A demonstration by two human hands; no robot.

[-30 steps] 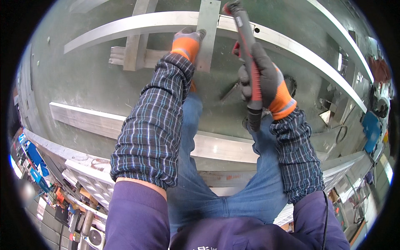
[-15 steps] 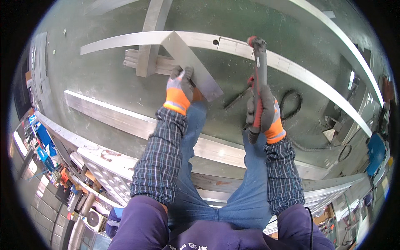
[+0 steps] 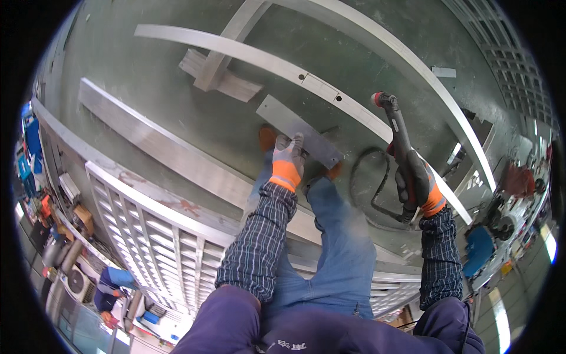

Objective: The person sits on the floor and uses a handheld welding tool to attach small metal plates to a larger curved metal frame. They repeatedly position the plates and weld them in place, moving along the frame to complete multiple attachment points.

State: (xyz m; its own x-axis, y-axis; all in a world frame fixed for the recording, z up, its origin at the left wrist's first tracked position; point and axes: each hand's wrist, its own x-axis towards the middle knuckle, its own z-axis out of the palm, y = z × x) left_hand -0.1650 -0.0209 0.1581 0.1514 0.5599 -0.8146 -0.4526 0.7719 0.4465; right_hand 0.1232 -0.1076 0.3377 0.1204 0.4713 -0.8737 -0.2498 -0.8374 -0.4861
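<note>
My left hand (image 3: 289, 156), in a grey and orange glove, is closed on the lower edge of a flat metal plate (image 3: 309, 134). The plate has small holes near its ends and is tilted down to the right. To the right, my gloved right hand (image 3: 417, 180) grips a long black and grey power tool (image 3: 400, 127) with an angled, red-tipped head; its exact kind is unclear. A dark cable (image 3: 354, 171) loops on the floor beside it. Beyond both hands runs a long metal bar (image 3: 265, 61) with two round holes and a rectangular outline between them.
A crossing metal beam (image 3: 221, 53) and short ribbed pieces (image 3: 239, 87) lie beyond. A long beam (image 3: 159, 144) and a slatted metal frame (image 3: 147, 227) are nearer on the left. Another person (image 3: 109, 292) is far lower left. A blue object (image 3: 479, 251) stands right.
The plate has come away from the long bar, whose second hole now shows. My right hand and the tool have shifted right. The whole view has turned.
</note>
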